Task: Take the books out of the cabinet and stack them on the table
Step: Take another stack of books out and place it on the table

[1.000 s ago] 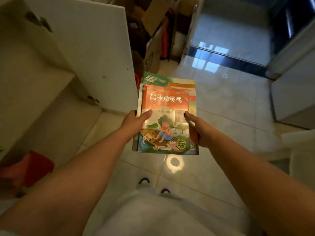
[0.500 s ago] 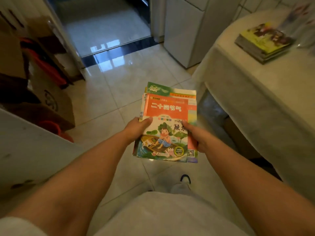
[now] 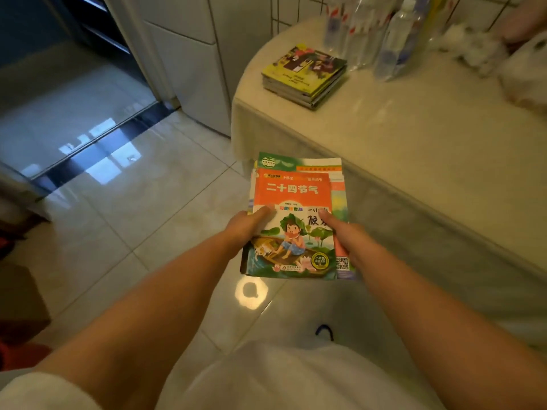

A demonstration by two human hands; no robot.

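I hold a pile of thin books (image 3: 296,187) flat in front of me, over the tiled floor. The top one has an orange cover with a child in a boat. My left hand (image 3: 247,229) grips the pile's left edge, thumb on the cover. My right hand (image 3: 344,235) grips the right edge the same way. To the right stands the table (image 3: 429,137) under a pale cloth. On its far left corner lies a stack of books (image 3: 305,74) with a yellow-green cover on top. The cabinet is out of view.
Several clear plastic bottles (image 3: 393,39) stand at the back of the table, with white crumpled stuff (image 3: 473,45) to their right. A white appliance (image 3: 195,60) stands left of the table. A dark doorway threshold (image 3: 97,143) crosses the floor. Cardboard and red items (image 3: 17,306) sit at far left.
My view has swung right, away from the cabinet and its open door, and the table with its book stack has come closer. Both hands keep the same grip on the pile.
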